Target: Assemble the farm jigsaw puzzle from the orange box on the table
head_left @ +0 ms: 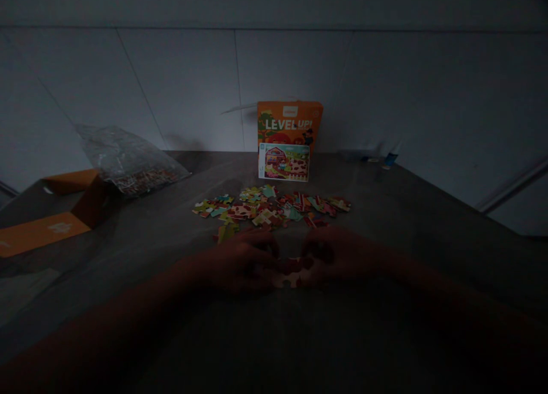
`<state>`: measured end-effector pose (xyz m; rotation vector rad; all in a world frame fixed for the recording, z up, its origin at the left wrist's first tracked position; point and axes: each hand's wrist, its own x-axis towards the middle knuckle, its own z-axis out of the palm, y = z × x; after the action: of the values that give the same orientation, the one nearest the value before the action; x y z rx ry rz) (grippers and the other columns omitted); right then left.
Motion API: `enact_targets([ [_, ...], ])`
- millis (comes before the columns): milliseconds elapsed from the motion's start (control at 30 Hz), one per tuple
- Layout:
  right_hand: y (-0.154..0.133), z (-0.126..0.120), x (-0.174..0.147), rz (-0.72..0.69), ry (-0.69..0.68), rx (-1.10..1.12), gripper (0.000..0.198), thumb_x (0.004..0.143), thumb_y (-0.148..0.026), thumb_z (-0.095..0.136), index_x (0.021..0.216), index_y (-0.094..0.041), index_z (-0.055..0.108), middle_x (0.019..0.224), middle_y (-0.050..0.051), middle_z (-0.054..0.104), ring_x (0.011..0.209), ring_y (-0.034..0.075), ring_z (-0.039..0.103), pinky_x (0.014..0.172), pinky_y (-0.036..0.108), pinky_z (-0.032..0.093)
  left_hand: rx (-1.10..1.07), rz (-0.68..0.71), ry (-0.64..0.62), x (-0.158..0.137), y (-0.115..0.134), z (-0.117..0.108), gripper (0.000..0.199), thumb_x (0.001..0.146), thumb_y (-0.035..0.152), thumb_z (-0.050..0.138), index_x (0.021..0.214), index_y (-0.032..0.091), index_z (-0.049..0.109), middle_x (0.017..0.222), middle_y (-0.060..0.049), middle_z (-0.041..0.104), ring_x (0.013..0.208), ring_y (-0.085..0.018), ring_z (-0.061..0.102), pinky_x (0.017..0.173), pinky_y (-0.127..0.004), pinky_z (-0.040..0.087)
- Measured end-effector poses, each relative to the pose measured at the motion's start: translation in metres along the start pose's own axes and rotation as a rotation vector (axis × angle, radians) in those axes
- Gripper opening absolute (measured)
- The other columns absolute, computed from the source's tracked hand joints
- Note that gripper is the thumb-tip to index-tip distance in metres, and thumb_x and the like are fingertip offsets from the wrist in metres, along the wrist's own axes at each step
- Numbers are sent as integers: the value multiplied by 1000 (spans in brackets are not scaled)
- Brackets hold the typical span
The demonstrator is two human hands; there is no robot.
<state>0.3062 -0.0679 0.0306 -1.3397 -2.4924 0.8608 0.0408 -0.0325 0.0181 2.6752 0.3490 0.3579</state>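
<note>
Close in front of me on the dark table, my left hand and my right hand meet over some jigsaw puzzle pieces, pale with red-brown patches. The fingers of both hands are bent round the pieces' edges, one hand on each side. Dim light hides where one piece ends and another begins. Just beyond my hands lies a loose heap of colourful puzzle pieces. A picture card with a barn and a spotted cow leans against an orange "LEVEL UP!" box.
To the left, a clear plastic bag with several pieces in it rests by an open orange box part. A small blue-and-white item stands at the back right. A pale wall closes off the table's far edge.
</note>
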Motion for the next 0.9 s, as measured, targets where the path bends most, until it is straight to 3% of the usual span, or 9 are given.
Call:
enact_targets([
  [133, -9, -4, -5, 68, -57, -152, 53, 54, -49, 83, 93, -17, 66, 95, 7, 63, 76, 19, 56, 56, 25, 39, 4, -4, -12, 0, 0, -1, 36, 85, 33, 66, 120, 28, 67, 106, -7, 61, 100, -21, 58, 86, -34, 46],
  [233, -3, -4, -3, 76, -65, -38, 44, 62, -47, 78, 90, -17, 63, 90, 5, 63, 74, 17, 56, 57, 25, 39, 3, -10, -26, 0, 1, -1, 38, 84, 31, 67, 121, 29, 66, 107, -7, 61, 99, -21, 58, 87, -35, 46],
  [333, 7, 1, 5, 43, 43, 214, 31, 78, -47, 66, 85, -17, 64, 80, 3, 64, 71, 15, 57, 58, 25, 42, -4, -13, -35, 0, 4, -1, 44, 83, 29, 67, 127, 31, 62, 108, -6, 62, 99, -22, 58, 88, -37, 47],
  [467, 7, 13, 16, 59, 258, 446, 30, 80, -47, 64, 83, -17, 67, 84, 5, 68, 76, 16, 62, 64, 27, 46, 21, -9, 5, 0, 7, 2, 74, 79, 31, 69, 146, 28, 39, 130, -9, 58, 118, -30, 51, 100, -47, 42],
  [600, 8, 17, 17, 74, 386, 407, 27, 83, -43, 58, 87, -18, 68, 78, 4, 68, 65, 15, 61, 60, 28, 46, 74, -19, 137, 2, 3, 4, 57, 85, 32, 62, 140, 23, 48, 132, -9, 60, 121, -27, 51, 102, -44, 42],
  [700, 22, 10, 17, 148, 636, 110, 24, 84, -39, 57, 88, -18, 70, 79, 5, 69, 67, 17, 60, 63, 31, 46, 128, -236, 373, 3, -6, 2, 35, 93, 33, 50, 124, 21, 64, 117, -7, 69, 110, -24, 58, 97, -41, 46],
  [767, 36, 5, 18, 209, 774, -69, 24, 82, -35, 59, 92, -17, 70, 85, 8, 70, 71, 19, 61, 66, 33, 47, 178, -453, 526, 2, -13, 1, 32, 94, 33, 47, 113, 21, 70, 110, -7, 72, 105, -24, 61, 93, -41, 48],
  [833, 49, 2, 21, 234, 849, -201, 26, 79, -32, 62, 98, -15, 70, 92, 10, 70, 80, 23, 63, 73, 37, 48, 226, -623, 574, 1, -21, -1, 32, 92, 33, 48, 109, 21, 72, 108, -6, 72, 102, -26, 63, 91, -43, 49],
  [900, 60, 2, 25, 219, 836, -290, 31, 78, -33, 64, 102, -15, 70, 98, 12, 70, 92, 27, 63, 83, 41, 47, 266, -685, 530, 0, -28, -1, 32, 90, 31, 49, 109, 21, 72, 109, -6, 72, 101, -26, 63, 95, -45, 47],
])
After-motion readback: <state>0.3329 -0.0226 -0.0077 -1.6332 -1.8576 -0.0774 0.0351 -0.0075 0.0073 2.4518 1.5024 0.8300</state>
